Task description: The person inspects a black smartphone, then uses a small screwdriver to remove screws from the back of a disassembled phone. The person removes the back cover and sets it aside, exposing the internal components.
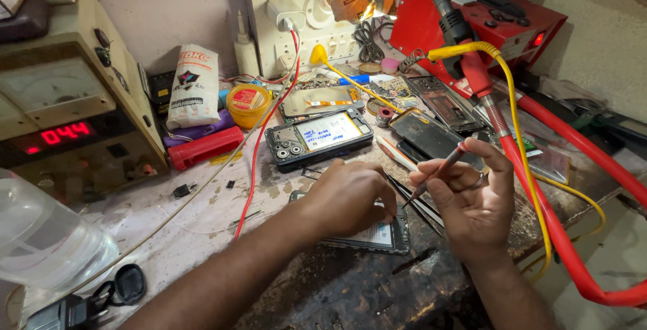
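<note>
My left hand (350, 199) rests fingers-down on an opened phone (384, 237) lying on the worn bench and covers most of it. My right hand (472, 202) pinches a thin probe with a red tip (438, 170), held slanted with its lower point over the phone's right edge. A ring shows on one right finger. A second opened phone (318, 137) with its back cover off lies just beyond my left hand.
A power supply with a red digit display (64, 135) stands at left, with a red soldering station (485, 13) at the back right. Its red hose (573, 249) and a yellow cable (519, 128) cross the right side. Phone parts, a yellow jar (248, 104), tweezers and wires litter the bench.
</note>
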### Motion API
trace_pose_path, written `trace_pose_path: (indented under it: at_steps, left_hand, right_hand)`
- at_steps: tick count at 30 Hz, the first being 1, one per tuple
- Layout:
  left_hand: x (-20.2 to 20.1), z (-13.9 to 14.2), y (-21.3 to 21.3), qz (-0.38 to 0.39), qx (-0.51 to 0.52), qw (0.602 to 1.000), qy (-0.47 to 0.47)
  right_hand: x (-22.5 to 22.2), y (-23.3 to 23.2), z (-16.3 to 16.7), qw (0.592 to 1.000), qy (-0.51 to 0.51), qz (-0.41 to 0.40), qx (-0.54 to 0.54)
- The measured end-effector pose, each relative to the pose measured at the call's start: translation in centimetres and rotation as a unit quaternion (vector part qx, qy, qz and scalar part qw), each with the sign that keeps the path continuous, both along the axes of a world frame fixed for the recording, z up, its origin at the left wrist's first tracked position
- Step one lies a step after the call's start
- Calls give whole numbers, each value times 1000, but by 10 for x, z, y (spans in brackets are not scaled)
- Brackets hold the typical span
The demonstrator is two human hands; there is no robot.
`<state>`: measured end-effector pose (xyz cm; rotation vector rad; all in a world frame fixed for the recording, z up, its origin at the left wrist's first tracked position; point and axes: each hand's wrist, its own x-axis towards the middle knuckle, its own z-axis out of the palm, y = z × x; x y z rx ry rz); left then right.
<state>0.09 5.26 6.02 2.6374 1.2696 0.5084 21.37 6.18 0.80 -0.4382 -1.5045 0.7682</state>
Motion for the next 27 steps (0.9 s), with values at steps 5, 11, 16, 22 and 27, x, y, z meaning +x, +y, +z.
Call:
trace_pose_path:
  at_steps: [5, 11, 16, 22, 27]
  left_hand:
    - [22, 2, -13, -13, 161, 980, 115]
    - [40, -5, -32, -4, 224, 961, 160]
    - [52, -7, -39, 27, 212, 941, 261]
    - [42, -8, -20, 26, 164, 977, 134]
    - [50, -12, -27, 20, 198, 956, 217]
  right_hand:
    - [-1, 3, 0, 999, 7, -42, 1]
    - [-3, 4, 1, 997, 6, -80, -15]
    - [-1, 6, 1, 996, 3, -85, -17]
    - [-3, 9, 1, 996, 4, -82, -19]
    - [-4, 8, 3, 994, 0, -103, -23]
